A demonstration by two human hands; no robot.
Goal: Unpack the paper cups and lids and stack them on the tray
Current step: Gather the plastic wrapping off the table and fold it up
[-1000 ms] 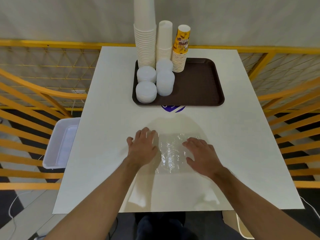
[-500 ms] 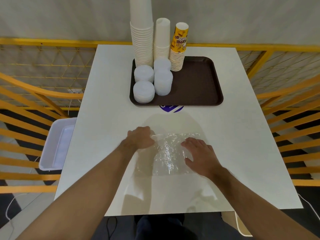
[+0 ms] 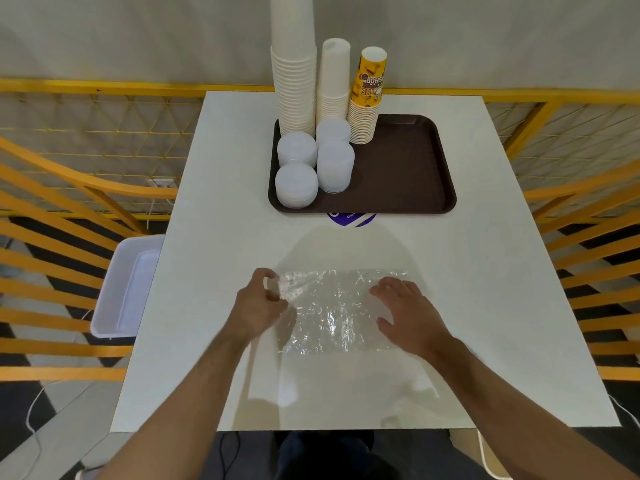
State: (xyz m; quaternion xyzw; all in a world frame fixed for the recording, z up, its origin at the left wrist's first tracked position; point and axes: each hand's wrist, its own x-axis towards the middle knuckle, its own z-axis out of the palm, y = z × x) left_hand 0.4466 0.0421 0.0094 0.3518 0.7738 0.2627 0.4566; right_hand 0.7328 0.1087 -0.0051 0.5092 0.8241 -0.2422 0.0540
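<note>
White tabletop (image 3: 485, 271) is filling most of the head view, with yellow railings (image 3: 69, 237) running along both sides and a pale wall behind. On it, near the person, a crinkled clear plastic bag (image 3: 332, 310) is lying flat. The left hand (image 3: 258, 303) is curling its fingers and thumb around the bag's left edge, pinching the film there. The right hand (image 3: 407, 313) is resting palm down on the bag's right part, its fingers straight and spread, pressing the plastic against the table.

Further out, well apart from the hands, a dark brown tray (image 3: 408, 174) is sitting at the far middle of the table. Along the tray's back left are standing three stacks of paper cups: a tall white stack (image 3: 294, 81) reaching out of view, a shorter white stack (image 3: 334, 81) just beside it, and a stack with a yellow printed cup on top (image 3: 367, 98). In front of them, four stacks of translucent white lids (image 3: 313, 161) are crowding the tray's left part. A white plastic bin (image 3: 128, 285) is sitting below the table's left edge.
</note>
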